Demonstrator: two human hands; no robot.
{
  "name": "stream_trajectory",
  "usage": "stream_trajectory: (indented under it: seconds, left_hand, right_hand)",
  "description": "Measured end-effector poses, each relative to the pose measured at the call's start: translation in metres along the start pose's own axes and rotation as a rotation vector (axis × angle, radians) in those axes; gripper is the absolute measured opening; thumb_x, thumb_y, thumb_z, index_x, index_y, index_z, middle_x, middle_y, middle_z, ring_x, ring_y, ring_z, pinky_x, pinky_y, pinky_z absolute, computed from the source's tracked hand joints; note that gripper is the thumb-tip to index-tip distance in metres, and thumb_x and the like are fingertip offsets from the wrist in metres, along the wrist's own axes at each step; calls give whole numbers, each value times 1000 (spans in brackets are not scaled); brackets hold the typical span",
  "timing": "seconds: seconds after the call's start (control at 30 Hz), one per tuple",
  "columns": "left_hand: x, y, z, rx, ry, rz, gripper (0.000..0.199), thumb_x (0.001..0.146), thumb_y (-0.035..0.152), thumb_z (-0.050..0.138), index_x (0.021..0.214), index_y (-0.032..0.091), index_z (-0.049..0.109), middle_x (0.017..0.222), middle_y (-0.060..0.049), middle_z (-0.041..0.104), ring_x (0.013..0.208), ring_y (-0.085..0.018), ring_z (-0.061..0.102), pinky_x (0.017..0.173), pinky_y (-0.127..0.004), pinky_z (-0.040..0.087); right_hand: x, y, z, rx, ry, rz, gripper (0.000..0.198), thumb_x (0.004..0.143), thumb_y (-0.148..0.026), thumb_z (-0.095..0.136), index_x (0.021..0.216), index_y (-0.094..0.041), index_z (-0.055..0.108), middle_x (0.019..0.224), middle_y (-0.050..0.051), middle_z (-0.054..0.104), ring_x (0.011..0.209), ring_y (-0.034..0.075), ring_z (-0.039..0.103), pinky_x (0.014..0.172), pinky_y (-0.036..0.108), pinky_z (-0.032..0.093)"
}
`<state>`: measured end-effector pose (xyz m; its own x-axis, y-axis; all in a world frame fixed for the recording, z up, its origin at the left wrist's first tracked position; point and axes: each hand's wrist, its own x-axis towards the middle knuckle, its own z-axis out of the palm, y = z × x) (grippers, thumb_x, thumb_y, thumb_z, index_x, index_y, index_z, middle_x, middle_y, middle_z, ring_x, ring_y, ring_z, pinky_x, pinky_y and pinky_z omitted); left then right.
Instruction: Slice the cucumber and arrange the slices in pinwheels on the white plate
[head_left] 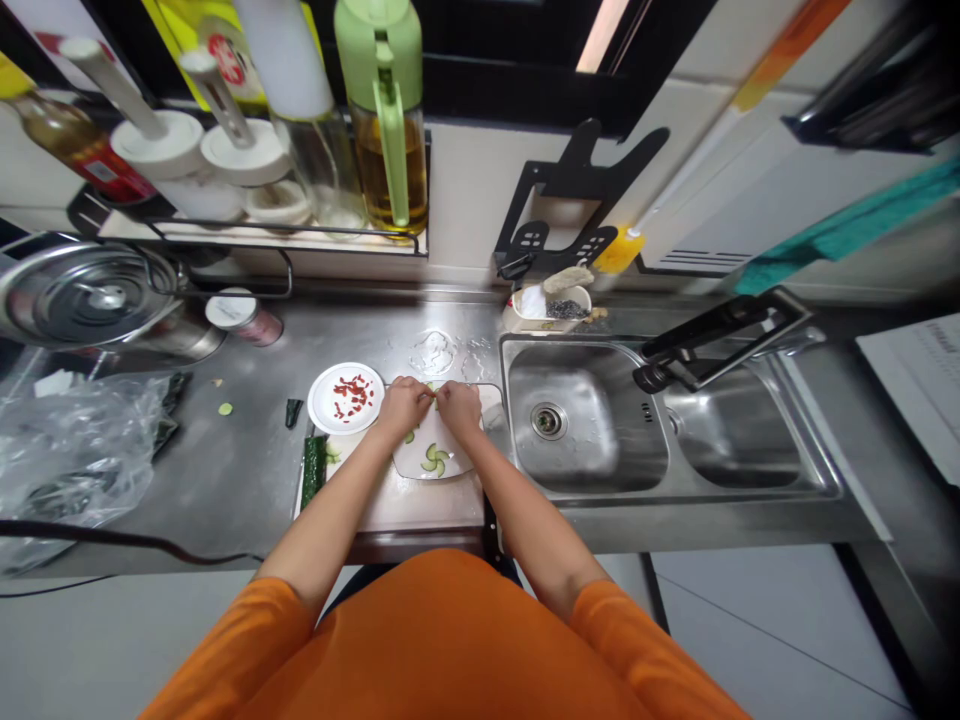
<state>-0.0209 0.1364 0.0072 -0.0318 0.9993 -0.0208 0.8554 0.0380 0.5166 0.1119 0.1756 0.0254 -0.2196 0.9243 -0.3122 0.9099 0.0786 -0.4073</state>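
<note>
My left hand and my right hand meet above the far part of a white plate. Both are closed, with fingertips pinched together around something too small to make out. Green-edged cucumber slices form a curved fan on the near part of the plate, and another slice lies by my left hand. The plate rests on a pale cutting board. Left of it, a round white dish holds several small red pieces, perhaps goji berries. A dark green length of cucumber lies at the board's left edge.
A double steel sink with a black faucet is on the right. Plastic bags and a lidded pot stand left. A rack of seasoning jars and an oil bottle hangs behind. A cucumber end lies on the counter.
</note>
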Motion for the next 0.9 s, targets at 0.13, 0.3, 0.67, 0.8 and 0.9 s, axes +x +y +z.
stream_trajectory:
  seconds: [0.13, 0.3, 0.67, 0.8, 0.9]
  left_hand:
    - [0, -1, 1, -3, 4, 1, 21, 82, 26, 51, 85, 20, 71, 83, -7, 64, 88, -21, 53, 86, -36, 42]
    - [-2, -5, -5, -49, 72, -14, 20, 80, 25, 53, 86, 21, 72, 83, -6, 65, 89, -21, 55, 85, -35, 43]
    - [-46, -34, -36, -50, 218, -171, 24, 79, 28, 51, 84, 19, 72, 88, -6, 70, 90, -22, 58, 89, -36, 44]
    - [-57, -32, -31, -24, 166, -178, 25, 78, 29, 50, 82, 20, 72, 87, -7, 70, 88, -23, 58, 87, -36, 45]
    - [-59, -31, -27, -8, 137, -182, 26, 80, 29, 49, 83, 19, 72, 86, -7, 70, 88, -23, 58, 85, -36, 45]
  right_hand:
    - [-1, -1, 0, -5, 2, 10, 23, 88, -28, 46, 88, -20, 67, 90, 6, 66, 96, 21, 48, 72, 28, 32]
    - [-2, 2, -5, 30, 21, 14, 21, 86, -28, 48, 86, -21, 67, 87, 4, 66, 92, 21, 47, 69, 27, 31]
    - [-29, 6, -11, 78, 1, 1, 22, 82, -22, 47, 80, -23, 69, 81, 4, 66, 90, 22, 45, 66, 27, 30]
    - [-38, -15, 2, 18, -56, -97, 20, 84, -27, 50, 82, -22, 69, 85, 5, 66, 95, 24, 45, 67, 28, 30]
    - [-38, -29, 11, -10, -59, -140, 21, 85, -31, 51, 84, -21, 69, 88, 7, 66, 97, 25, 44, 69, 29, 31]
